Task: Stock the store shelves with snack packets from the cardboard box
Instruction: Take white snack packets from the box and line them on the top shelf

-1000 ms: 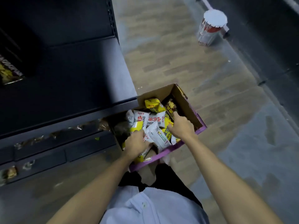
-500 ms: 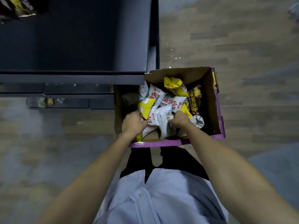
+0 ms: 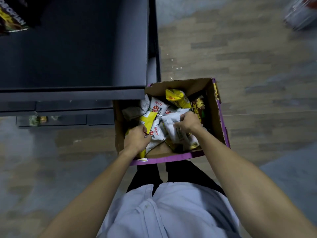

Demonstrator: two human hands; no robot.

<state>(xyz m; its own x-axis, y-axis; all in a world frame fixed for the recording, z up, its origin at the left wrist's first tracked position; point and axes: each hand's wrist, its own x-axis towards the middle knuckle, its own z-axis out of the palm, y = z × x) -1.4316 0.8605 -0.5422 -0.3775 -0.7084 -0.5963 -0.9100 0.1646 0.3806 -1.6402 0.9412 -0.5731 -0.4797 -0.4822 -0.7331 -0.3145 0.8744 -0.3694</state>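
Gripping "SHANYAO" packets (image 3: pixel 157 110), both hands (image 3: pixel 137 140) in box (image 3: pixel 221 117).

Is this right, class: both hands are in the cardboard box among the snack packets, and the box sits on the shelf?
Not quite. Both hands, left and right, are in the box among the packets, but the head view shows the box on the floor beside the shelf.

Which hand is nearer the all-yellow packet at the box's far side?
Right. The right hand lies just below the yellow packet; the left hand sits farther off, at the near-left corner.
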